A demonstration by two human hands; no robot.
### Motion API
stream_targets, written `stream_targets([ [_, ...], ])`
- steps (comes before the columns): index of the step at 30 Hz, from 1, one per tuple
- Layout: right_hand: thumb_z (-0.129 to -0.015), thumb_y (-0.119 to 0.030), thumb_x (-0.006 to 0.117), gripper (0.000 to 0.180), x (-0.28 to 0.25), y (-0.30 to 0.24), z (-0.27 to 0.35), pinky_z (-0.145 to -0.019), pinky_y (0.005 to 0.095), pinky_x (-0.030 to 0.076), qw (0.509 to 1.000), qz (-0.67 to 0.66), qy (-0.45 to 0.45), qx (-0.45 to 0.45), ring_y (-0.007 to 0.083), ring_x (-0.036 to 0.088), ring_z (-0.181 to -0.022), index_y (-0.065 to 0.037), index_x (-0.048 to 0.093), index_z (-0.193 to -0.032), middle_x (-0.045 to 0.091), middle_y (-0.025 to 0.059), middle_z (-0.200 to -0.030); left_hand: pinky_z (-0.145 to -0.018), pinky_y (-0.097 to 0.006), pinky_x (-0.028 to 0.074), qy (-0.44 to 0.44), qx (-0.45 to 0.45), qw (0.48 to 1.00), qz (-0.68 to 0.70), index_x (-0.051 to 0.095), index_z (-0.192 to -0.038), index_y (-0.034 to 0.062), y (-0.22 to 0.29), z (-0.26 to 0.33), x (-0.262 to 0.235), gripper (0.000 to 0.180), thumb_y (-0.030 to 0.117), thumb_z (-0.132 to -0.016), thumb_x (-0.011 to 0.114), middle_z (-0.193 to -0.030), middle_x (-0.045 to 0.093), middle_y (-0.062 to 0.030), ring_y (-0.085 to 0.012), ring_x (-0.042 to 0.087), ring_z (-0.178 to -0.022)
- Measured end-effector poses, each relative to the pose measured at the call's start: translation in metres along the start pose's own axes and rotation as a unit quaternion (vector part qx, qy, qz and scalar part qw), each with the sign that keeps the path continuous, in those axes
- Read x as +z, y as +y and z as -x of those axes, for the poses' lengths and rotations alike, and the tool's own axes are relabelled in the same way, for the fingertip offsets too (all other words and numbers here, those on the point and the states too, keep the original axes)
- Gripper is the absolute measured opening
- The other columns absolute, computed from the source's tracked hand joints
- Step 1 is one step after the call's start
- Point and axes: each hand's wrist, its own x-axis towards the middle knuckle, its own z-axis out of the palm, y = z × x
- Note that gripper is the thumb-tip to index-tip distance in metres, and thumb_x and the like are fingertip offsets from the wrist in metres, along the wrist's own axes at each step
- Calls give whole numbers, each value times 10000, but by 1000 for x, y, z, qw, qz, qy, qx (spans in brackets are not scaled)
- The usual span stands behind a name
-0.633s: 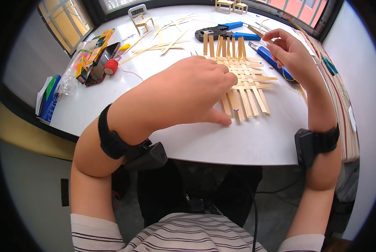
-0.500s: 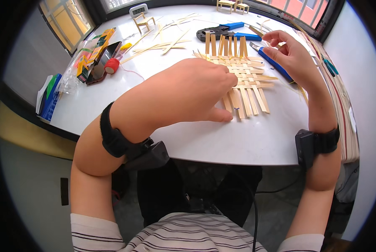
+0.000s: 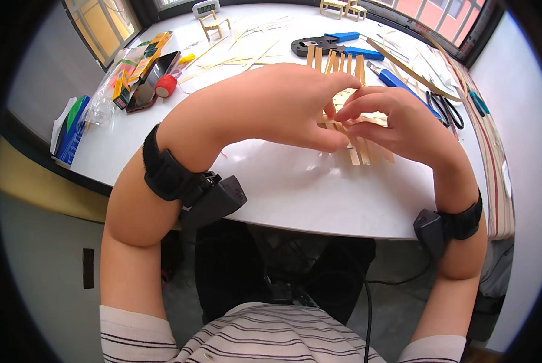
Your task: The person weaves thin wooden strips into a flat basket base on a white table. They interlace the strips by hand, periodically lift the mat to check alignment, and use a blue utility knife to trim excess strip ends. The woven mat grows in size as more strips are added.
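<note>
a: the woven mat of flat wooden sticks [image 3: 357, 130] lies on the white desk [image 3: 295, 187], right of centre, pale strips crossing, their upper ends poking out beyond the fingers.

b: and the hands?

a: the left hand [image 3: 271, 103] arches over the mat, fingertips down on it; the right hand [image 3: 398, 121] pinches a strip at its middle, a narrow grip. whether the left hand's grip closes on anything, i cannot tell.

b: room to move?

a: bare desk lies between the mat and the near edge. behind it sit blue-handled pliers [image 3: 328, 45], loose strips [image 3: 234, 57], a red thread spool [image 3: 166, 85]; black scissors [image 3: 445, 109] lie to the right.
</note>
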Motion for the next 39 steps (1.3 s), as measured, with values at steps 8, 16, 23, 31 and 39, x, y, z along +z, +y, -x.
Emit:
stream_targets([
  [8,-821,7,758,194,14,-4,-7,-803,330,554,999,28,-5,-14,242,687,-887,-29,738,-1011,683,97,-984,-699,-400,546,5,21,1000,-12,520,-1348,84,-3,-1,1,619,347,-819,706,-899,730,-139,-324,707,-793],
  [16,-810,-50,744,188,24,-2,-5,-796,353,553,995,87,24,-33,255,676,-873,-13,722,-993,674,103,-981,-798,-402,536,-10,57,998,3,520,-1349,77,-10,3,-1,660,305,-783,770,-961,721,-124,-319,687,-881],
  [23,-819,-115,692,166,25,-8,-9,-800,379,540,993,96,32,-59,293,656,-869,-23,713,-955,664,114,-892,-1120,-386,388,-96,-1,993,-66,696,-1149,33,-25,6,-15,393,221,-810,760,-1099,695,-106,-267,613,-1121],
  [31,-808,-112,696,164,29,-16,-8,-795,394,537,986,129,56,-87,308,644,-858,-11,693,-936,653,113,-891,-1235,-455,235,-60,28,998,-17,756,-973,46,-37,0,-7,204,184,-823,747,-1057,703,-90,-252,636,-1062],
  [39,-810,-113,680,162,34,-17,-11,-765,362,541,996,49,75,-12,289,656,-840,22,706,-896,655,126,-886,-1232,-478,232,-80,3,997,-8,780,-970,59,-36,-3,-8,159,171,-873,724,-1029,716,-83,-255,646,-1035],
])
